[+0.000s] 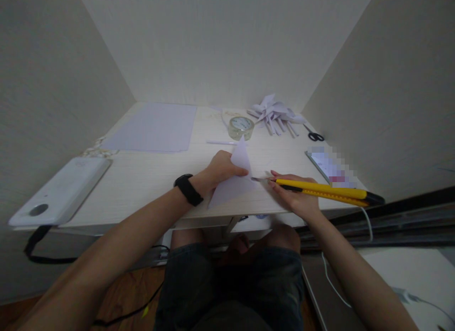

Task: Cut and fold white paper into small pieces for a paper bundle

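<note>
My left hand [221, 169], with a black band on its wrist, holds a folded piece of white paper [235, 177] near the front edge of the pale wooden desk [149, 177]. My right hand [294, 194] grips a yellow utility knife [322, 188]. The knife's metal blade tip points left and touches the paper's right edge. The paper's upper point stands up above my left fingers.
A roll of clear tape [241, 127] and a thin white stick [222, 142] lie behind the paper. A flat white sheet [152, 127] lies back left, folded paper pieces [275, 114] and scissors [314, 134] back right, a phone [329, 167] at right, a white device [60, 191] at left.
</note>
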{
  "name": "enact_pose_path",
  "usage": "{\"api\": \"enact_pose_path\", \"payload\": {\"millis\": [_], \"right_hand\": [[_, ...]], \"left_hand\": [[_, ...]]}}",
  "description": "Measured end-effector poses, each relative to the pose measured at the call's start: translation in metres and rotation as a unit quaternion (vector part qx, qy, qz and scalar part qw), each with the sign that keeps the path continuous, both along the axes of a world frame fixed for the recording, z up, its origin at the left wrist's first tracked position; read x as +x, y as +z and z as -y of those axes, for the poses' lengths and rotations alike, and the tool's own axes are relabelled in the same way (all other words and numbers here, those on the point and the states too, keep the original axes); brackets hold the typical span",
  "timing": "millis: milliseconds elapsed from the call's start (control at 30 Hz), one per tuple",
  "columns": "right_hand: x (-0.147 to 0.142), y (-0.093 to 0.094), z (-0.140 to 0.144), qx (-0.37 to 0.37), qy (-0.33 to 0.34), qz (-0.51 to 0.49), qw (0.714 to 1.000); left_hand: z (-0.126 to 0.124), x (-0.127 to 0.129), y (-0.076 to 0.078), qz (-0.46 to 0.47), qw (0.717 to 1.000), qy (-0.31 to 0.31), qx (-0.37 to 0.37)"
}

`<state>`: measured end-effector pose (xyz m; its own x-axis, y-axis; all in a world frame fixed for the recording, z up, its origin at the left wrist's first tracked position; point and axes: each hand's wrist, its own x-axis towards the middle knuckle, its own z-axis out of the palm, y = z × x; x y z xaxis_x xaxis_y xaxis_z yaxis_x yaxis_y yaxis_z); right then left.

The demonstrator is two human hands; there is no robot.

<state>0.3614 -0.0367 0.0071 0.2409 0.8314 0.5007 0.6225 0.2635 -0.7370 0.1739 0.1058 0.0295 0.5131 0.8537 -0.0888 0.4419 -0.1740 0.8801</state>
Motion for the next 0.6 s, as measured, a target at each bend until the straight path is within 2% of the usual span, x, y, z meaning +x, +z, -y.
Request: {"api": "enact_pose_path", "payload": {"millis": [267, 600], "right_hand": [[-0.0006, -0.0003, -0.0003, -0.001, -0.007, -0.005, 1.0], [-0.0039, 0.0005, 0.0015, -0.014, -0.027, 0.021, 0.999]], "left_hand": [[0.002, -0.0004, -0.0004, 0.021, 1.0, 0.007, -0.021], [-0.0026, -0.0024, -0.0022, -0.007, 0.999, -0.03, 0.024]]}}
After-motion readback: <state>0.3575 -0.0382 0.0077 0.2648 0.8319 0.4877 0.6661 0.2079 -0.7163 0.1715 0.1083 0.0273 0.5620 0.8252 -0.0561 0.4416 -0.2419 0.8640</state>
